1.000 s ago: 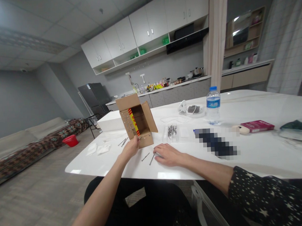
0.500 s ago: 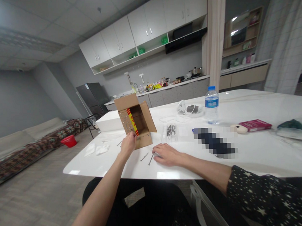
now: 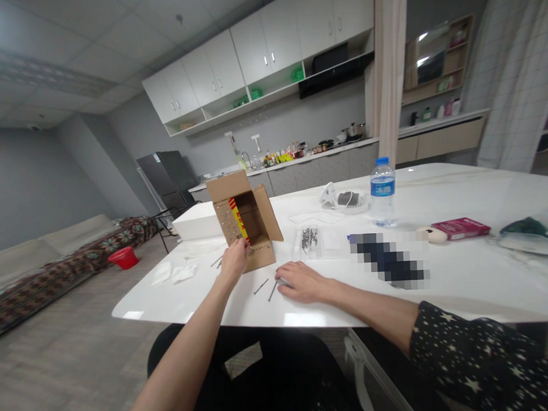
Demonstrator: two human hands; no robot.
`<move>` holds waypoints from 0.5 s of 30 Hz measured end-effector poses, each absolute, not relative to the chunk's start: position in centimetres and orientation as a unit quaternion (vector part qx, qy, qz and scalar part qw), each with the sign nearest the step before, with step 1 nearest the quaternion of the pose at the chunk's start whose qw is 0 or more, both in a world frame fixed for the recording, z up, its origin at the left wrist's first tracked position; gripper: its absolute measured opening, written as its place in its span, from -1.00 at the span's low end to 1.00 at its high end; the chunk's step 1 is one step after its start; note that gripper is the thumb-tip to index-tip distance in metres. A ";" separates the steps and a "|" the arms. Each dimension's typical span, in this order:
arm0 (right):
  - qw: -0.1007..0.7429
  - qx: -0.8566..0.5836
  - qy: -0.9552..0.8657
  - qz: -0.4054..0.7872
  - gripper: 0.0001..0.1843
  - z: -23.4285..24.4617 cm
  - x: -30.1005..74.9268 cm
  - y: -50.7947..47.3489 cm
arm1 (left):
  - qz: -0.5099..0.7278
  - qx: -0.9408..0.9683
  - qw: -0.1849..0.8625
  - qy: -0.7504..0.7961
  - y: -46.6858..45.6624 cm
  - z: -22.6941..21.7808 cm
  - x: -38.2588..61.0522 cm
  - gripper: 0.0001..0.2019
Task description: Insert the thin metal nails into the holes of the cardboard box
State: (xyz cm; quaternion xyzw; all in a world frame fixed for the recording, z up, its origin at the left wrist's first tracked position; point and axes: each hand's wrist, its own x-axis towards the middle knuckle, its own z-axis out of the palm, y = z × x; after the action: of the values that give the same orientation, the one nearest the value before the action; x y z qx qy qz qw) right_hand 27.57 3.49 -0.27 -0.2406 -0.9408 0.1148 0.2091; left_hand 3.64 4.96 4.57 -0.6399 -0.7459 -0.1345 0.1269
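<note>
A brown cardboard box [image 3: 255,215] stands on its side on the table, its mouth facing me and its flaps spread. Yellow and red tape [image 3: 239,222] runs along it, and small dots in rows mark its left flap and lower edge. My left hand [image 3: 234,259] is closed, fingertips pinching the box's lower left flap near the tape. My right hand [image 3: 301,282] lies palm down on the table, fingers loosely bent and holding nothing visible. Just left of its fingertips lies a long dark screw or nail [image 3: 273,290], with another screw or nail [image 3: 261,286] beside it.
Behind my right hand lies a clear plastic case [image 3: 308,243] of small metal parts. Farther right are a water bottle [image 3: 383,194], a pixelated dark item [image 3: 388,261] and a maroon box [image 3: 460,228]. White tissues [image 3: 184,273] and a white box [image 3: 195,221] lie left.
The view has shifted very slightly. Both hands, the box and the screws or nails keep practically the same places.
</note>
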 end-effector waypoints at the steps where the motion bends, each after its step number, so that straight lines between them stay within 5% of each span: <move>1: 0.209 -0.241 -0.941 0.114 -0.70 -0.3 27.6 3.5 | -0.139 -0.644 0.121 -0.743 5.0 4.5 3.7 -0.73; 15: 0.211 -0.240 -0.941 0.112 -0.71 -0.4 27.5 3.5 | -0.091 -0.698 0.089 -0.705 4.7 3.3 3.5 -0.58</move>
State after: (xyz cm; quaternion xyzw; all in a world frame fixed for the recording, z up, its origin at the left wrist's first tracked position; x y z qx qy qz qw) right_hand 27.54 3.49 -0.36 -0.2404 -0.9409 0.1116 0.2109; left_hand 3.49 4.75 3.34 -0.6980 -0.7047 -0.0914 0.0885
